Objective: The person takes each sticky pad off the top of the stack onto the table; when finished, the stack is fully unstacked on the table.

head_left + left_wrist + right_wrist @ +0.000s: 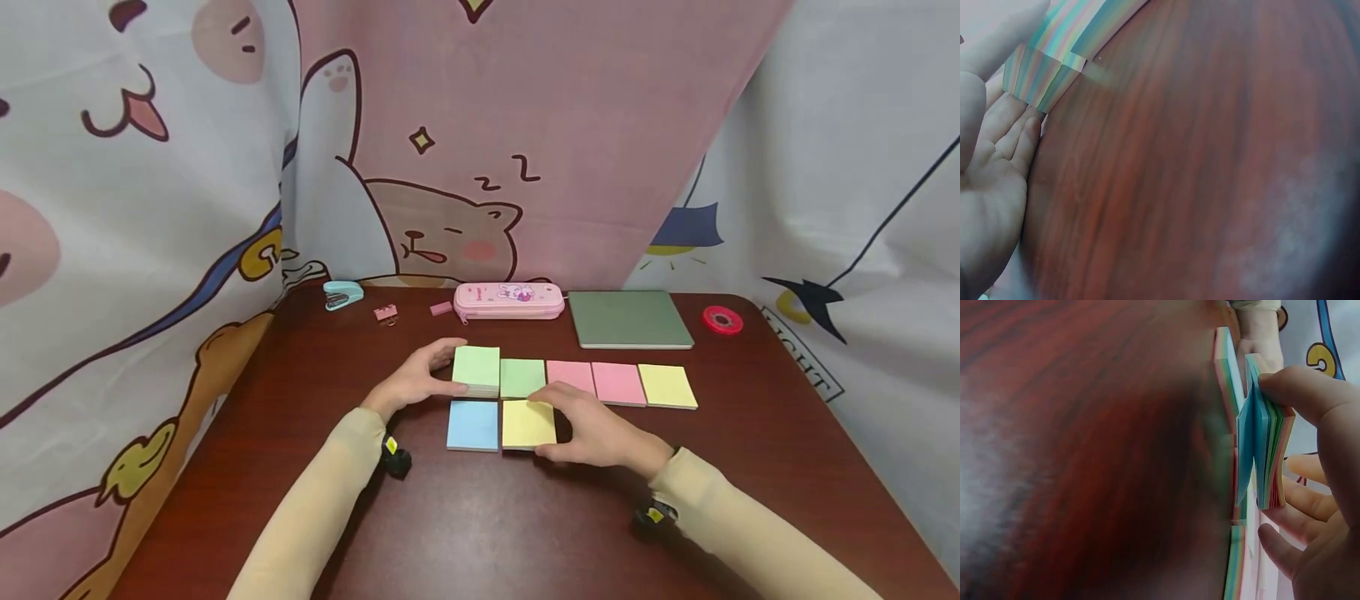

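Observation:
Several sticky-note pads lie in two rows on a dark wooden table [480, 517]. My left hand [448, 368] grips the left side of a light green pad [477, 369] at the far row's left end; in the left wrist view its fingers [1019, 134] lie against that pad's striped edge [1038, 78]. My right hand [558, 425] holds the right edge of a yellow pad [525, 423] in the near row. In the right wrist view the thumb [1300, 394] and fingers pinch this pad's layered edge [1266, 456]. A blue pad [472, 425] lies left of the yellow one.
The far row continues with a green pad [521, 377], two pink pads [618, 383] and a yellow pad [667, 386]. Behind them lie a pink pencil case [508, 302], green notebook [628, 319], red tape roll [722, 320], teal stapler [342, 294] and pink clip [386, 313]. Cartoon curtains surround the table.

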`<state>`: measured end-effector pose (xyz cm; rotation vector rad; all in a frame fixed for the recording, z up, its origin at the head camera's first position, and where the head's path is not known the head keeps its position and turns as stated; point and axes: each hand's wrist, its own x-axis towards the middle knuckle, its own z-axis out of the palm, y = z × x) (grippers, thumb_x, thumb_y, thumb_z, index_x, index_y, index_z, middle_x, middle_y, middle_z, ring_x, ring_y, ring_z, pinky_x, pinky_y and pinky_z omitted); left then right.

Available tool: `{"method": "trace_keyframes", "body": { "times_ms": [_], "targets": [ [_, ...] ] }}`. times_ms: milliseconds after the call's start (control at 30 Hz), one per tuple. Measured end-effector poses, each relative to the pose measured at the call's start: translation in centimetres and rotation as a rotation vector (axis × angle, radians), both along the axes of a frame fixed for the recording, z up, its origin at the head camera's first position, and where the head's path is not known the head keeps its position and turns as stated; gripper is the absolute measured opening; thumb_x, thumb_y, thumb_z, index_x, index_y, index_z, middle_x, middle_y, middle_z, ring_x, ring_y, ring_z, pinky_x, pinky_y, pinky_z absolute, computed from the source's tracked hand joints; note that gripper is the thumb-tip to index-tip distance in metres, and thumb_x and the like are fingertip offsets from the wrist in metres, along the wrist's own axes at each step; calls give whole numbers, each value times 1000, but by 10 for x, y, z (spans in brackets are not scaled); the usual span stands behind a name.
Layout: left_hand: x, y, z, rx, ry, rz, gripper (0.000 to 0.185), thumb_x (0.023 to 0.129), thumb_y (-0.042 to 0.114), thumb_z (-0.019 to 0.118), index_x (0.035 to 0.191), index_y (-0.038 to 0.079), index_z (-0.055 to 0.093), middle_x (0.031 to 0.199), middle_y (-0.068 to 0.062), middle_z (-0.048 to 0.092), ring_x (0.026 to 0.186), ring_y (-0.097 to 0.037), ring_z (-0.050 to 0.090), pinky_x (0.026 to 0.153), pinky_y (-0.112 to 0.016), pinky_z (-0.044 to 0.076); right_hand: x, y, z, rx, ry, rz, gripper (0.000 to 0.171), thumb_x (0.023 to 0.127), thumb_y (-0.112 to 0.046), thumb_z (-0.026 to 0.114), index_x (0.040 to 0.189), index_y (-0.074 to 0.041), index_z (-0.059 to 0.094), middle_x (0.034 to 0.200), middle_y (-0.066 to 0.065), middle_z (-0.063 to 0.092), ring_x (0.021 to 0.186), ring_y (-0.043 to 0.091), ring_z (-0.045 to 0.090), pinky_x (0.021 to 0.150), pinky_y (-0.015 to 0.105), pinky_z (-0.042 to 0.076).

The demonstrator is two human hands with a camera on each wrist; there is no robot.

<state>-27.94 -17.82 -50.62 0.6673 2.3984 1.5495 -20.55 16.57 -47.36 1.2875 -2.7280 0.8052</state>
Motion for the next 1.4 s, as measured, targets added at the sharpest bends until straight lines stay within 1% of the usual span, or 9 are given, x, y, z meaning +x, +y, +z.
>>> {"method": "trace_keyframes", "body": {
  "times_ms": [133,300,467,700,833,1000,1167,1400],
  "targets": [
    [0,0,0,-4,-2,1,88,84,18,91,157,5,44,154,-7,54,147,-30,47,124,-51,34,3,1,-3,37,-3,2,67,81,-34,89,136,-5,63,126,3,66,119,17,60,102,42,54],
    [0,0,1,-4,-9,15,88,84,18,92,157,6,45,153,-5,55,146,-29,48,124,-50,35,3,1,-10,98,-9,-24,68,84,-36,88,138,-5,61,130,3,65,124,20,59,106,43,53],
    [0,1,-1,-5,-6,11,87,84,18,91,157,6,45,153,-6,55,146,-29,49,124,-49,35,5,-1,-14,111,0,-50,67,85,-39,88,137,-6,62,131,3,66,125,22,60,107,43,52],
    [0,1,-1,0,-11,20,87,84,18,91,157,6,45,151,-6,56,145,-29,49,124,-49,35,7,-4,-11,106,8,-47,67,85,-39,89,137,-6,63,130,3,67,124,22,61,106,44,53],
    [1,1,0,0,-15,20,88,84,18,91,157,6,45,152,-6,56,145,-29,49,124,-49,35,9,-2,-9,129,17,-48,70,85,-42,88,140,-6,61,135,4,66,128,24,60,108,45,52],
    [1,1,0,-4,-15,18,88,84,19,91,158,6,44,153,-6,56,146,-28,48,124,-49,34,12,1,-7,163,39,-75,74,85,-44,88,142,-7,61,140,7,64,132,26,59,109,47,52],
    [0,0,0,-3,-7,20,88,84,20,92,157,7,45,152,-5,56,146,-28,48,124,-49,35,13,2,-7,168,57,-101,70,84,-43,88,140,-9,64,139,6,65,131,26,61,106,46,54],
    [0,0,-1,-7,-9,20,87,84,20,92,157,7,46,152,-4,56,145,-27,49,124,-48,35,13,1,-9,170,49,-101,67,85,-40,88,139,-8,65,136,5,67,128,25,62,106,45,54]
  ]
}}
